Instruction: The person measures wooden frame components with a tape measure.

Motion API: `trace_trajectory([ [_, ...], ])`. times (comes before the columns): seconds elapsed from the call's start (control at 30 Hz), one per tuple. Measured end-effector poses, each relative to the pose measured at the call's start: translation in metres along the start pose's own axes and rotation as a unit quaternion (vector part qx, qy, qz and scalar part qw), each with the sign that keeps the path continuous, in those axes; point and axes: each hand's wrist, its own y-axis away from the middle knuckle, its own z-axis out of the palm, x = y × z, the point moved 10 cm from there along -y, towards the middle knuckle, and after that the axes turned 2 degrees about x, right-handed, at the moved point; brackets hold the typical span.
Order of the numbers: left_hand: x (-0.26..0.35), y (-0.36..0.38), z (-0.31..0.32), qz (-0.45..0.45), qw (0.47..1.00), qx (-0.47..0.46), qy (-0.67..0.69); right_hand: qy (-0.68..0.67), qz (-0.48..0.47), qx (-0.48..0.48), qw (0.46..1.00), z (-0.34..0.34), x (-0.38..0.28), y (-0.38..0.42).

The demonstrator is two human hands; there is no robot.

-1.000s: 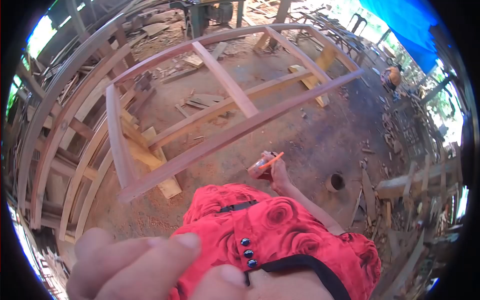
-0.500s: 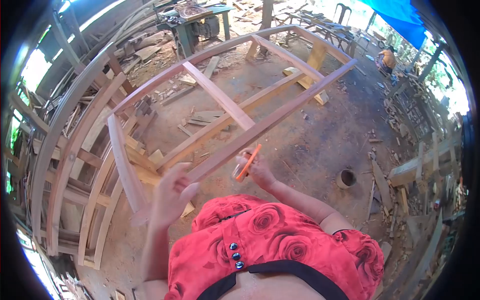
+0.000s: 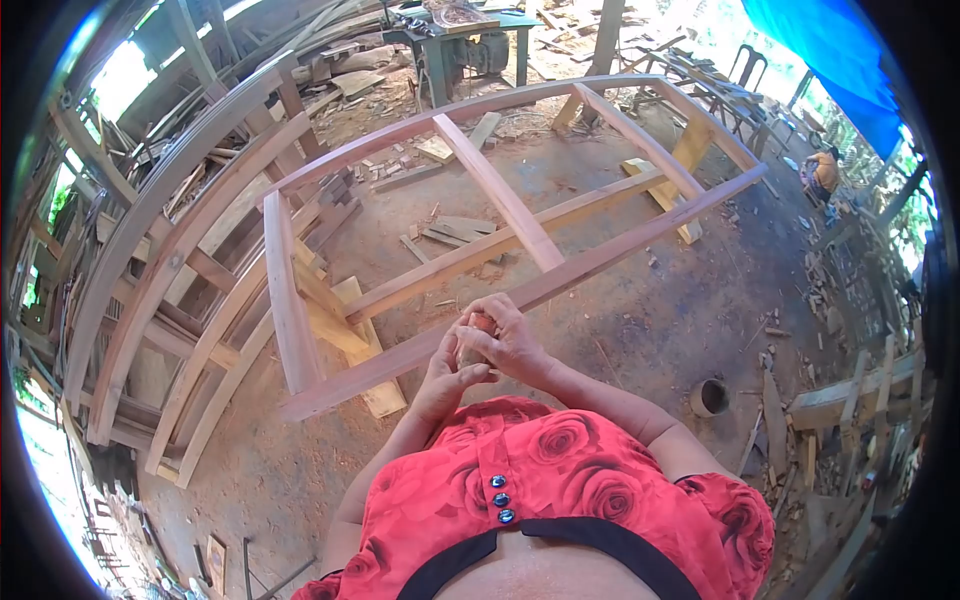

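Centrally, the person's two hands meet just on the near side of a wooden frame (image 3: 500, 195). Right hand (image 3: 515, 350): fingers curled around a small rounded object (image 3: 483, 323), its reddish-brown top showing. Left hand (image 3: 440, 378): closed against the same object from the left, thumb lying along its near side. Most of the object is covered, so from where I stand its full shape and contents cannot be told. Handling, as judged by eye: light and probably firm-walled; a smooth surface could slip, so a grasp around the sides, with a second hand steadying it, suits it best.

The frame, of long rails and crosspieces, rests on yellowish supports (image 3: 385, 395). It looks stiff but awkward for its length, and best taken by the near rail (image 3: 620, 243) at two well-separated places. Whether the hands touch that rail cannot be told.

Left: curved timber frames (image 3: 160, 262), stacked. Near right: a round pot (image 3: 709, 398) on the floor. Far: a green machine bench (image 3: 440, 70); far right, another person (image 3: 824, 172), low to the ground.
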Motion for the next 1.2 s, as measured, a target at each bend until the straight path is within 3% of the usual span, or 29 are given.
trace_trajectory([
  [0.03,0.010,0.004,0.004,0.037,0.999,0.014,-0.027,-0.024,0.041,0.016,0.999,-0.004,0.008,0.000],
  [0.23,-0.013,0.004,-0.007,-0.053,0.996,0.044,0.056,-0.149,0.163,0.031,0.975,0.018,0.058,0.023],
  [0.37,-0.028,0.009,-0.027,-0.079,0.992,0.089,0.041,-0.194,0.189,0.003,0.963,0.021,0.074,0.031],
  [0.43,-0.035,0.013,-0.040,-0.096,0.990,0.106,0.011,-0.071,0.146,-0.030,0.986,0.017,0.073,0.030],
  [0.53,-0.043,0.021,-0.064,-0.114,0.977,0.180,-0.004,-0.100,0.164,-0.025,0.981,0.019,0.080,0.036],
  [0.67,-0.046,0.021,-0.070,-0.110,0.979,0.170,0.005,-0.102,0.201,-0.046,0.973,0.028,0.079,0.040],
  [0.77,-0.048,0.021,-0.074,-0.115,0.976,0.184,0.024,-0.107,0.173,-0.013,0.979,0.025,0.074,0.037],
  [0.83,-0.049,0.029,-0.072,-0.116,0.973,0.197,-0.022,-0.189,0.262,-0.050,0.945,0.036,0.092,0.052],
  [0.87,-0.050,0.029,-0.069,-0.117,0.973,0.196,-0.023,-0.189,0.262,-0.049,0.945,0.035,0.094,0.053],
  [0.93,-0.047,0.029,-0.072,-0.110,0.969,0.210,-0.070,-0.277,0.353,-0.065,0.891,0.048,0.109,0.064],
  [1.03,-0.049,0.028,-0.081,-0.095,0.968,0.212,-0.096,-0.318,0.368,-0.046,0.873,0.052,0.115,0.073],
  [1.2,-0.052,0.037,-0.080,-0.124,0.964,0.221,-0.078,-0.314,0.342,-0.028,0.885,0.050,0.117,0.076],
])
